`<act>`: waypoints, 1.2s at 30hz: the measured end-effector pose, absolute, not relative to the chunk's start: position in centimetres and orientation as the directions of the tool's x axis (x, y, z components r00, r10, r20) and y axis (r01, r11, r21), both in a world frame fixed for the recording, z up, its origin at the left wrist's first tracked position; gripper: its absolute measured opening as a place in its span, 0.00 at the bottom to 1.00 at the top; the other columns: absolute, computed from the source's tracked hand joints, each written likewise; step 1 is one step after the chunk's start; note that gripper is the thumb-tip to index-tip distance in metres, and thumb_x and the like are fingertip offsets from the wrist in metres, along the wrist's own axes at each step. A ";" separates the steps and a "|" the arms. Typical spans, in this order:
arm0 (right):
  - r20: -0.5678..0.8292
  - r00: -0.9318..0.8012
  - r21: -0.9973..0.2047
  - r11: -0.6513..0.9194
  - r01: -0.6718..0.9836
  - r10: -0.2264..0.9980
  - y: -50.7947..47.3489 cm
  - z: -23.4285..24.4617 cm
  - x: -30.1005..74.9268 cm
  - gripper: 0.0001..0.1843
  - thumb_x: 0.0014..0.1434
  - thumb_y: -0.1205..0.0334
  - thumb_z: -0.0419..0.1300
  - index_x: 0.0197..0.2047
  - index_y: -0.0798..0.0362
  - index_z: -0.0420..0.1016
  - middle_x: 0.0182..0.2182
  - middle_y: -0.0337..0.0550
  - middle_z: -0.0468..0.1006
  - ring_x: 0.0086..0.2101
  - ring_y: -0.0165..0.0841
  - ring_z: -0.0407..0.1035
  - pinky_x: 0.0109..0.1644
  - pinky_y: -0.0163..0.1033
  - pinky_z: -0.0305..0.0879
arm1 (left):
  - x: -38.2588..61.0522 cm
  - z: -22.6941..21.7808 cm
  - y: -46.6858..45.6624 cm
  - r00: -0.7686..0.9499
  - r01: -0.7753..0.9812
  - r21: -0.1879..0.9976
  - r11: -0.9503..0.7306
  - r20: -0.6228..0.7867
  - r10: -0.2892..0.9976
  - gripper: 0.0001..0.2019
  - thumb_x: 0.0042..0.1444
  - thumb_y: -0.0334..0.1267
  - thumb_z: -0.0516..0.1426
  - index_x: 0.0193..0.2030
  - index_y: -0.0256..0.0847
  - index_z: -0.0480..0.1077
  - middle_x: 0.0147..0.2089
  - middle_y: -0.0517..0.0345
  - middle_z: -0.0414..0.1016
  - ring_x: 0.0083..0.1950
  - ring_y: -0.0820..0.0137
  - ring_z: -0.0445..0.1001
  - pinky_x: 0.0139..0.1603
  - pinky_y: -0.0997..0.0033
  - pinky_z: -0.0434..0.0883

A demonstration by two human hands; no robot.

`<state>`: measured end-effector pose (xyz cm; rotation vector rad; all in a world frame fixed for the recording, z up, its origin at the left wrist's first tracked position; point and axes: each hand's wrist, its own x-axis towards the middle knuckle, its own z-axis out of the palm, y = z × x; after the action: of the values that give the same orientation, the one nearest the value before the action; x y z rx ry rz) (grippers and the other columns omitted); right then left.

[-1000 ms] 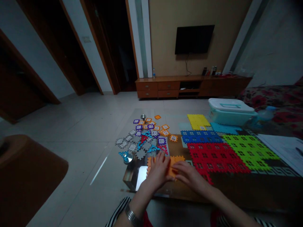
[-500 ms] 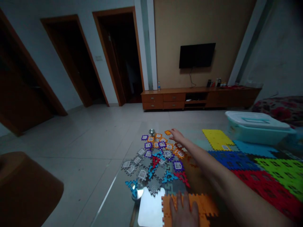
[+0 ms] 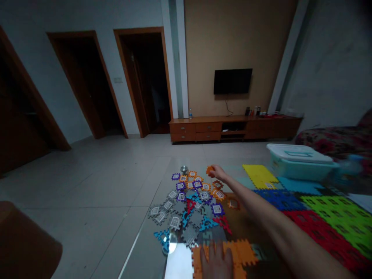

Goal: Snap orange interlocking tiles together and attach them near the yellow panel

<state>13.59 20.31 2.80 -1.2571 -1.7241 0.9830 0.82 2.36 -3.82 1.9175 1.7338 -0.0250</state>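
Observation:
My right hand [image 3: 218,173] reaches to the far part of the glass table, its fingers closed on a small orange puzzle piece [image 3: 209,170] that is tilted up. My left hand [image 3: 215,261] lies flat, fingers spread, on joined orange puzzle panels [image 3: 242,252] at the near edge. Between the hands lies a loose heap of jigsaw-edged pieces: grey [image 3: 190,235], purple [image 3: 217,209], orange [image 3: 219,194], blue [image 3: 208,223] and red [image 3: 223,224]. Several carry white window pictures. A white sheet [image 3: 178,261] sits left of the orange panels.
At the right are joined mats in yellow [image 3: 258,176], dark blue [image 3: 276,199], red [image 3: 314,228] and green [image 3: 334,213]. Behind them stands a teal lidded box [image 3: 302,164]. A brown rounded object [image 3: 27,244] is at the lower left. A TV cabinet [image 3: 209,130] lines the far wall.
My right hand has closed on the small orange piece and lifted it to a tilt. The camera view has tipped up and shifted slightly. My left hand stays on the orange panels.

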 end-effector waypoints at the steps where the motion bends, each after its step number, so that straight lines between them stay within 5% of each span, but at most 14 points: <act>1: 0.133 -0.216 -0.904 0.208 0.373 0.967 19.7 3.2 14.1 0.18 0.64 0.54 0.57 0.52 0.56 0.69 0.47 0.46 0.73 0.42 0.36 0.71 0.44 0.45 0.71 | 0.4 -3.1 2.1 0.208 0.927 0.367 -0.074 -0.341 0.917 0.26 0.54 0.42 0.58 0.60 0.49 0.66 0.69 0.50 0.56 0.70 0.48 0.49 0.67 0.35 0.46; 4: 0.096 -0.224 -0.903 0.180 0.391 0.970 16.8 3.2 16.2 0.16 0.64 0.56 0.58 0.50 0.56 0.71 0.47 0.46 0.73 0.43 0.36 0.71 0.45 0.46 0.71 | -0.1 -1.0 1.3 0.247 0.938 0.318 -0.140 -0.327 0.912 0.38 0.41 0.43 0.67 0.61 0.45 0.64 0.70 0.47 0.53 0.71 0.48 0.48 0.67 0.39 0.47; 8: 0.023 -0.291 -0.902 0.145 0.407 0.957 10.8 0.8 19.9 0.05 0.57 0.65 0.60 0.38 0.56 0.75 0.35 0.41 0.77 0.37 0.34 0.70 0.41 0.38 0.67 | 0.6 0.5 0.8 0.229 0.954 0.255 -0.155 -0.291 0.929 0.33 0.44 0.41 0.67 0.58 0.44 0.65 0.70 0.46 0.53 0.70 0.49 0.49 0.63 0.39 0.53; 14: -0.147 -0.289 -0.791 0.063 0.609 0.946 4.0 -2.5 21.0 0.11 0.48 0.72 0.61 0.38 0.56 0.74 0.31 0.40 0.75 0.30 0.30 0.67 0.32 0.32 0.59 | 0.8 0.4 0.8 0.251 0.949 0.256 -0.183 -0.263 0.932 0.31 0.45 0.41 0.66 0.58 0.46 0.65 0.69 0.48 0.54 0.69 0.49 0.49 0.61 0.42 0.55; 21: -0.021 -0.260 -0.541 0.208 0.815 0.965 2.5 -1.7 19.2 0.09 0.51 0.70 0.61 0.38 0.58 0.75 0.41 0.49 0.74 0.42 0.37 0.68 0.43 0.37 0.60 | 0.5 0.4 0.7 0.256 0.947 0.257 -0.191 -0.247 0.935 0.30 0.47 0.42 0.64 0.59 0.47 0.65 0.69 0.49 0.55 0.69 0.51 0.50 0.62 0.45 0.54; 27: -0.061 -0.248 -0.464 0.193 0.864 0.967 2.4 -1.5 19.2 0.09 0.51 0.67 0.63 0.38 0.55 0.75 0.40 0.45 0.75 0.39 0.36 0.69 0.38 0.35 0.57 | 0.5 0.1 1.0 0.259 0.950 0.238 -0.201 -0.244 0.935 0.31 0.46 0.43 0.64 0.59 0.48 0.65 0.69 0.50 0.56 0.68 0.51 0.51 0.61 0.45 0.55; 36: -0.027 -0.263 -0.233 0.250 0.940 0.964 2.0 -1.1 17.7 0.13 0.55 0.75 0.54 0.41 0.55 0.75 0.42 0.48 0.76 0.42 0.38 0.69 0.35 0.35 0.54 | 0.6 0.1 0.9 0.261 0.948 0.247 -0.202 -0.236 0.936 0.33 0.45 0.43 0.65 0.60 0.49 0.65 0.68 0.52 0.58 0.67 0.51 0.53 0.61 0.46 0.56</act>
<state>17.68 1.96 -1.15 -1.8280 -2.3851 0.3063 0.64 0.85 0.13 2.1991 1.7239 -0.0484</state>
